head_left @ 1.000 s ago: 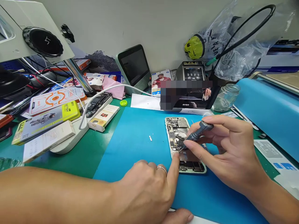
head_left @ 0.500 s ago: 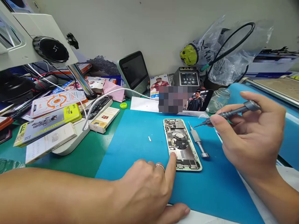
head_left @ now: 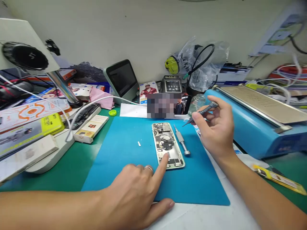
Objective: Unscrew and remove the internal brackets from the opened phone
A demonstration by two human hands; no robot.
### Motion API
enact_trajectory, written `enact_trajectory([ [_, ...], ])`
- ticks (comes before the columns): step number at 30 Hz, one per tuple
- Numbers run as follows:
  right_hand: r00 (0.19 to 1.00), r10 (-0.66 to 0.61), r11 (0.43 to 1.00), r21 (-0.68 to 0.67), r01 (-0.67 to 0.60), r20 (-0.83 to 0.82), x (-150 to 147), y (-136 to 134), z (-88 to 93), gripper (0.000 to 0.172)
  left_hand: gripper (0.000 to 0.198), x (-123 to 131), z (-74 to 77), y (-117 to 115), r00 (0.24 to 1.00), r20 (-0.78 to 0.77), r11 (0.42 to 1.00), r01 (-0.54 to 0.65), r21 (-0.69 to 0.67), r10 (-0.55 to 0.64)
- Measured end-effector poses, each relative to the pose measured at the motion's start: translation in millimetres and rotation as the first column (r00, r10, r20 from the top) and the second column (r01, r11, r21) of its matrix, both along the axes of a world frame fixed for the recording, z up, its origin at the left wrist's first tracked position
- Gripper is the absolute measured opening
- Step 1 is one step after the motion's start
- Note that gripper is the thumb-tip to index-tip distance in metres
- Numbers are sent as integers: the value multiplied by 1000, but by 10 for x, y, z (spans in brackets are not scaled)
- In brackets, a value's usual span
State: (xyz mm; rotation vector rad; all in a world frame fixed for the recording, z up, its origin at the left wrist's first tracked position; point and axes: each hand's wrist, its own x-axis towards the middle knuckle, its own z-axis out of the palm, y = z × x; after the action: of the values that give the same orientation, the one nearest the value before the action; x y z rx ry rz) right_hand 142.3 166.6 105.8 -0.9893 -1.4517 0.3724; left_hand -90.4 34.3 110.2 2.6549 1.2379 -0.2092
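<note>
The left hand (head_left: pixel 136 191) is low over the blue mat (head_left: pixel 120 156), with its index finger stretched out, its thumb spread to the side and the other 3 fingers bent under; it grips nothing. The tip of this index finger appears to touch the lower inner part of an opened smartphone (head_left: pixel 165 145), which lies flat on the mat under and beyond the fingertip, with its circuit parts uncovered. There is 1 ring (head_left: pixel 148 167) on the left hand. The right hand (head_left: pixel 217 131) is raised farther forward, half closed, and it pinches a grey precision screwdriver (head_left: pixel 206 110) between the thumb and the bent fingers; the thin tip points down toward the left and is apart from the smartphone. Between the 2 hands, just beside the smartphone, a 2nd screwdriver (head_left: pixel 181 140) lies on the mat. Forward of the left hand's knuckles there is a small white piece (head_left: pixel 139 143). Beyond the right hand stand a glass jar (head_left: pixel 199 100) and, near it, a lit screen (head_left: pixel 182 106), partly blurred out. To the right of the right hand is a large blue machine (head_left: pixel 249 126) with a flat top plate.
</note>
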Motion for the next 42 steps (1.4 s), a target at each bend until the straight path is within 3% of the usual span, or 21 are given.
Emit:
enact_trajectory([
  [8,986,-167,982,84,168,-20,209,60,120,46,75,51,28,-9,994,-100,991,-44,-130,31],
  [12,979,-189,978,77,195,-82,250,58,134,50,73,47,34,-19,996,-83,994,-30,-106,21],
  [22,940,-80,990,-133,38,-332,299,188,90,44,74,29,-13,-28,1000,-24,998,-14,-53,12],
  [26,911,-3,967,-232,-102,-413,275,150,133,28,73,-32,-90,-51,996,88,999,-30,39,26],
  [31,894,82,934,-279,-223,-441,247,59,183,32,71,-59,-181,-50,993,113,996,-30,86,21],
  [37,910,56,957,-238,-166,-412,245,50,190,17,73,4,-128,-7,998,-51,997,-34,-74,30],
  [42,920,47,964,-225,-144,-390,256,67,158,15,78,45,-93,-21,981,116,988,-155,-9,155],
])
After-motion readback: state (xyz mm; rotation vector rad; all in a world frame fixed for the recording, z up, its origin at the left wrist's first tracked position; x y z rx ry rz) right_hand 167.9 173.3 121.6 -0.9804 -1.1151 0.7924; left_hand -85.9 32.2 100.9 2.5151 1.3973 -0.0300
